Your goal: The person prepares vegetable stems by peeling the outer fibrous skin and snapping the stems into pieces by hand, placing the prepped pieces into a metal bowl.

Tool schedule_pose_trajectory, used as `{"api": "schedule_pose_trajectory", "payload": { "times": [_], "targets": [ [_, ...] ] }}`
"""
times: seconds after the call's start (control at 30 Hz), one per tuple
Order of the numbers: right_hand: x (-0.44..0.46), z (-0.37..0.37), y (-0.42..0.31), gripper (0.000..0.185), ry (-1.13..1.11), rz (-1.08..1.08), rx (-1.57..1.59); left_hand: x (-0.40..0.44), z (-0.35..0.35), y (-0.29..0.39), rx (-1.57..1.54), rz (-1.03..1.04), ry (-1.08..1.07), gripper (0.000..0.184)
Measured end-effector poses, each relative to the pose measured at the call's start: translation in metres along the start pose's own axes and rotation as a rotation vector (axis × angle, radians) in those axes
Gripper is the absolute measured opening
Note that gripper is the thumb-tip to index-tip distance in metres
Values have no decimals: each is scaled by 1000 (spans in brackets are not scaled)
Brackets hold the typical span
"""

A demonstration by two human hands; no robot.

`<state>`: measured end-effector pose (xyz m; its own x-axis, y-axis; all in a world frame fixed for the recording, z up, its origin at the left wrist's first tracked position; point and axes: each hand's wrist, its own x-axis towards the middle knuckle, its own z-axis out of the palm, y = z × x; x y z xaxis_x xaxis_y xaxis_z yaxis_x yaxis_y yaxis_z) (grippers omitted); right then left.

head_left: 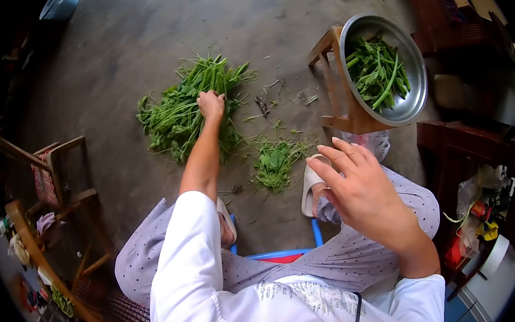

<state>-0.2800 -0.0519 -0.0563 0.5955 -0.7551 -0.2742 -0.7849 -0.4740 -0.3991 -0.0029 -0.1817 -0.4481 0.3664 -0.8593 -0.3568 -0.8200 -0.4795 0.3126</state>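
Observation:
A large heap of leafy green stems with thin tendrils (pixel 172 116) lies on the floor in front of me. My left hand (pixel 211 104) reaches down to the heap's near right side, its fingers curled onto some stems; the fingertips are partly hidden. Raised above my right knee, my right hand (pixel 356 183) has its fingers spread and holds nothing. Between the heap and my right foot is a smaller pile of tendrils and leaf scraps (pixel 276 162). A metal basin (pixel 417 82) to the right contains cut green stems and leaves (pixel 380 72).
The basin rests on a wooden stool (pixel 341 109), with a clear plastic bag (pixel 377 142) beside it. Dark scraps (pixel 262 106) dot the concrete floor. Wooden chairs (pixel 58 170) stand at left, a blue bucket (pixel 59 6) at far left, and dark wooden furniture (pixel 468 144) at right.

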Motion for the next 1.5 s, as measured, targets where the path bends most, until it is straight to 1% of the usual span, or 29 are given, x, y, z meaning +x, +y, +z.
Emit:
{"api": "schedule_pose_trajectory", "payload": {
  "times": [0.07, 0.1, 0.13, 0.17, 0.2, 0.23, 0.27, 0.3, 0.37, 0.4, 0.47, 0.53, 0.57, 0.6, 0.67, 0.7, 0.73, 0.8, 0.83, 0.87, 0.9, 0.93, 1.0, 1.03, 1.17, 1.23, 1.33, 1.43, 1.5],
  "targets": [
    [5, -6, 0, 43, 35, -1, -5, 0, -14, -1, -1, 115, 60, 26],
    [6, -9, 0, 42, 80, 2, 25, -7, -28, 1, 32, 228, 124, 25],
    [7, -12, 0, 41, 130, 4, 52, -15, -43, 2, 42, 231, 133, 25],
    [8, -13, -1, 36, 212, -10, 59, -26, -58, 4, -61, 324, 97, 24],
    [8, -15, -2, 36, 222, -15, 64, -40, -77, 6, -163, 414, 59, 25],
    [9, -18, -3, 33, 275, -27, 94, -61, -106, 17, -234, 464, 74, 25],
    [10, -21, -4, 31, 334, -43, 122, -70, -128, 21, -222, 470, 91, 25],
    [10, -23, -5, 26, 381, -40, 154, -80, -146, 22, -300, 461, 67, 24],
    [9, -25, -8, 24, 422, -61, 171, -96, -183, 19, -394, 460, 40, 24],
    [8, -26, -10, 23, 449, -66, 178, -103, -197, 17, -592, 512, 99, 25],
    [8, -30, -15, 21, 489, -91, 172, -122, -248, 27, -688, 528, 178, 23],
    [7, -32, -20, 19, 502, -95, 182, -128, -294, 32, -766, 569, 148, 20],
    [9, -31, -22, 17, 555, -104, 192, -129, -315, 32, -778, 626, 108, 18],
    [9, -32, -25, 17, 568, -120, 192, -144, -332, 38, -771, 633, 126, 18],
    [11, -35, -34, 15, 632, -155, 302, -187, -362, 52, -693, 657, 127, 22],
    [12, -38, -38, 19, 649, -171, 316, -207, -373, 58, -651, 661, 150, 19],
    [13, -42, -44, 19, 665, -188, 314, -229, -378, 65, -644, 671, 170, 19],
    [13, -50, -59, 17, 690, -268, 707, -269, -379, 78, -642, 764, 266, 17],
    [14, -52, -65, 19, 746, -315, 699, -280, -378, 79, -642, 777, 283, 17],
    [11, -57, -71, 19, 757, -329, 687, -288, -375, 79, -487, 885, 428, 18],
    [7, -60, -77, 19, 748, -360, 778, -295, -372, 81, -327, 981, 568, 22],
    [3, -61, -83, 20, 734, -391, 867, -304, -371, 83, -334, 985, 580, 22],
    [-3, -63, -93, 19, 767, -415, 871, -320, -372, 88, -293, 1008, 682, 34],
    [-5, -63, -97, 18, 799, -433, 886, -324, -371, 87, -274, 982, 704, 37],
    [-6, -59, -102, 14, 800, -437, 884, -322, -368, 81, -230, 997, 781, 39],
    [-3, -56, -104, 13, 768, -386, 1045, -320, -370, 80, -262, 962, 798, 41],
    [3, -51, -103, 14, 723, -394, 1091, -315, -368, 77, -278, 942, 781, 41],
    [1, -56, -107, 15, 717, -315, 1059, -310, -367, 77, -268, 968, 817, 41],
    [4, -57, -106, 15, 727, -327, 1049, -309, -371, 77, -236, 969, 846, 41]
  ]
}}
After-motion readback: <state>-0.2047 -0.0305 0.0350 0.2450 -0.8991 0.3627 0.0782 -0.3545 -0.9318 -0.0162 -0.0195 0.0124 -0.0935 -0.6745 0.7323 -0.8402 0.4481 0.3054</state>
